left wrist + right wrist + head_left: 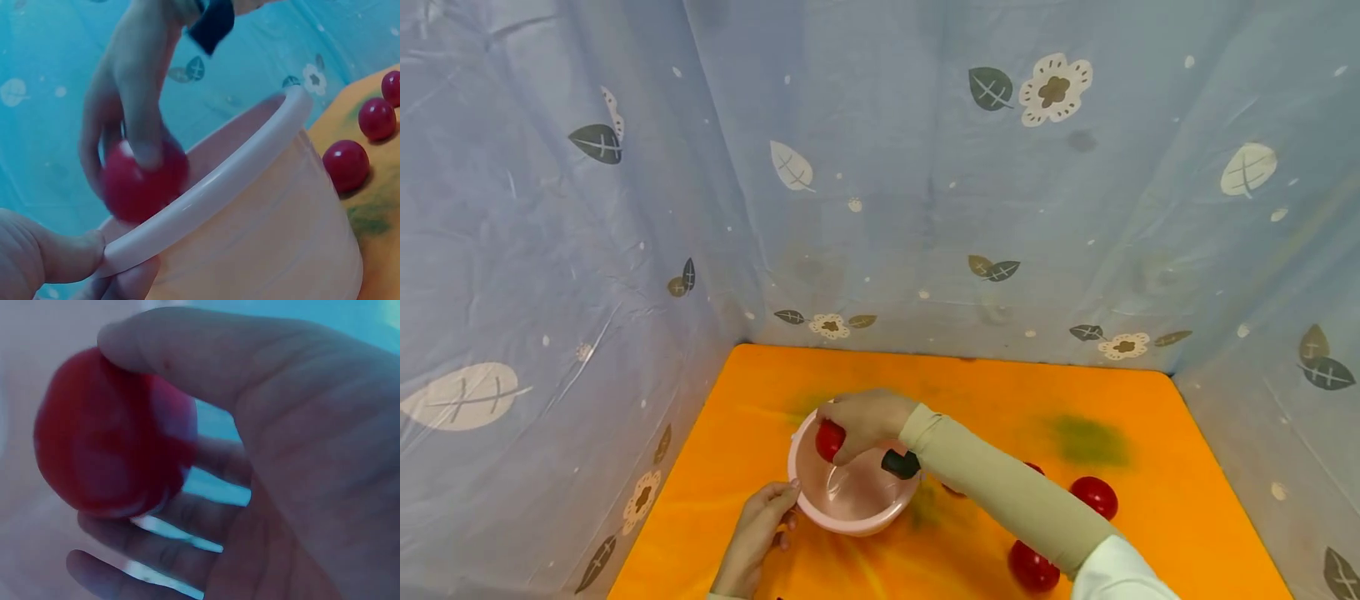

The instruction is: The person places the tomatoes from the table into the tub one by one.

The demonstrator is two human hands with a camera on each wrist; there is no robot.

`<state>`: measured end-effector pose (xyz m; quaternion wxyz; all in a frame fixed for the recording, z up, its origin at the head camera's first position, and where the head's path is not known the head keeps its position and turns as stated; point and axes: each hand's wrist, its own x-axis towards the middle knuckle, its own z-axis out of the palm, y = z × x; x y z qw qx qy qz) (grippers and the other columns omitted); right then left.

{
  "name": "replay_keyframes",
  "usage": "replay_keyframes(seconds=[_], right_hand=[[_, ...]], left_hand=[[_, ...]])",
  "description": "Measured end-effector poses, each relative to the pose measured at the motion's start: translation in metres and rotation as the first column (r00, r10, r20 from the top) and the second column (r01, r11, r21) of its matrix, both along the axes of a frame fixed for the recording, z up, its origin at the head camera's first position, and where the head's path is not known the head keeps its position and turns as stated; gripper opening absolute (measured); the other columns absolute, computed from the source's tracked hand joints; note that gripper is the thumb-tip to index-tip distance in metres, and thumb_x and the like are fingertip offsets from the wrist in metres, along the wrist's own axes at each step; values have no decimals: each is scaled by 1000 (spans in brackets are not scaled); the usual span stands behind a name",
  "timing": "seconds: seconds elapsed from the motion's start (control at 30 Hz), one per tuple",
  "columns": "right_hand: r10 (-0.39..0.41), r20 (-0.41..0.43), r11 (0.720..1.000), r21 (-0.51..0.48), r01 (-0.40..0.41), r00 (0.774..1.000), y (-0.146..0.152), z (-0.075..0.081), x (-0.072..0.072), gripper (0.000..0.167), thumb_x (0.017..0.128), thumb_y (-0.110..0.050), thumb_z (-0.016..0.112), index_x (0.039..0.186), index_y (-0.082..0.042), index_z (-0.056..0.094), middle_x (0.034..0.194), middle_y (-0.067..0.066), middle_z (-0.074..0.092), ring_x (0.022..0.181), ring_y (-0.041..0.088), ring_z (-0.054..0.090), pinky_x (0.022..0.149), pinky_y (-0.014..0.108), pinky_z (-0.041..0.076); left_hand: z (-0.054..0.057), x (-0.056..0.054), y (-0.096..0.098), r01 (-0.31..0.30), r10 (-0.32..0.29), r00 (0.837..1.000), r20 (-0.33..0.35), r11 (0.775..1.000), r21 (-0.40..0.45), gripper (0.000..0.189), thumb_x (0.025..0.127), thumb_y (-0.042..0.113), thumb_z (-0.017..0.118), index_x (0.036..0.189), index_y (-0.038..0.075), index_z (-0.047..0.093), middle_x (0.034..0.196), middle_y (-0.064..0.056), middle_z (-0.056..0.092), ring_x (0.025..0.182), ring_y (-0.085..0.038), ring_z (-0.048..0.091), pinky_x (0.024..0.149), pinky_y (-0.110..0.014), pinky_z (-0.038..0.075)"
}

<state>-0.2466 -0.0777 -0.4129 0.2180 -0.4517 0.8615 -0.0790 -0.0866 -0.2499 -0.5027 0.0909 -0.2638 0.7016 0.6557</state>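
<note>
A pink plastic bowl (850, 527) stands on the orange cloth, and inside its rim my right hand (871, 421) grips a glossy red tomato (830, 440). In the right wrist view the thumb presses the top of that tomato (112, 440) and fingers support it from below. My left hand (758, 529) pinches the bowl's rim at the near left, thumb on the outer edge and fingers underneath. From the left wrist the held tomato (145, 181) appears just over the rim, slightly blurred. Most of the bowl's floor shows bare; the right hand hides part of it.
To the right of the bowl lie more tomatoes: one at the far right (1093, 497), one near the front (1032, 567), others partly behind the right forearm (1000, 483). A patterned blue curtain (880, 208) surrounds the orange table (1187, 500) on three sides.
</note>
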Motion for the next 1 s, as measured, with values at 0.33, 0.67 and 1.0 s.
replay_keyframes(seconds=[0.33,0.67,1.0], right_hand=[[170,199,945,245,-217,965,-29,-49,2,19,85,-20,83,98,-22,70,84,-12,60,77,8,52,67,18,47],[58,207,955,274,-114,977,-26,-72,11,13,86,-19,82,86,-24,69,68,-12,54,69,11,53,63,23,50],[-44,122,955,297,5,992,-30,-88,9,59,88,-20,79,138,-32,51,63,-7,42,52,11,40,47,22,33]], left_hand=[[-3,-2,2,16,-16,1000,0,1000,6,31,102,34,59,103,3,61,74,0,53,65,-13,49,53,-24,42],[-3,-1,3,39,-39,999,-16,999,13,31,103,34,58,104,2,59,70,0,51,64,-13,49,53,-23,43],[-2,-6,1,44,-43,999,-23,999,26,28,103,32,58,102,4,57,69,1,51,64,-12,50,55,-23,43]])
